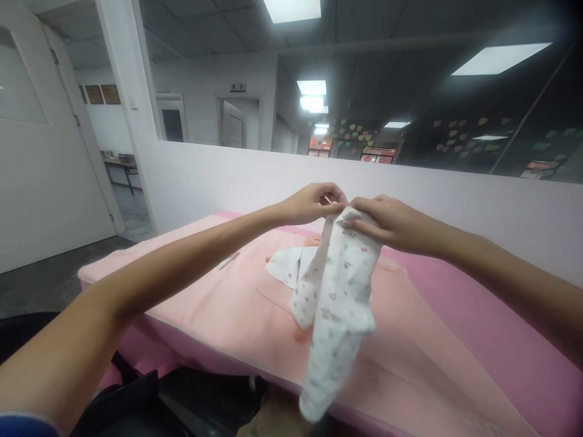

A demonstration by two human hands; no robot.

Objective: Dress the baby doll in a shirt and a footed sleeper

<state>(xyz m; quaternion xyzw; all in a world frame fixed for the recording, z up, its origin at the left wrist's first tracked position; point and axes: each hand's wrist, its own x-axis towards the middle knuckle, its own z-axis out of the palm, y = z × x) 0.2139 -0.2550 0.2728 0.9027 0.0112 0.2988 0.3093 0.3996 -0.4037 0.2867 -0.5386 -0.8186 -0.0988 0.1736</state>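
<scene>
A pair of white baby pants (pixel 344 285) with small printed figures hangs in front of me, one leg dangling lowest. My right hand (pixel 387 221) is closed on its top edge, thumb across the front. Beside it, my left hand (pixel 316 203) pinches the same edge, its fingers curled. Behind the cloth a baby doll (pixel 313 241) lies on the pink cover, wearing a white printed top (pixel 285 266). Part of its head, an arm and a leg show; the pants hide much of its body.
A pink-covered table (pixel 195 285) stretches before me, with a thin white stick-like object (pixel 228 261) on its left part. Behind it rises a white wall (pixel 204 176) below a large window (pixel 364 91). A door (pixel 50 133) stands at the left.
</scene>
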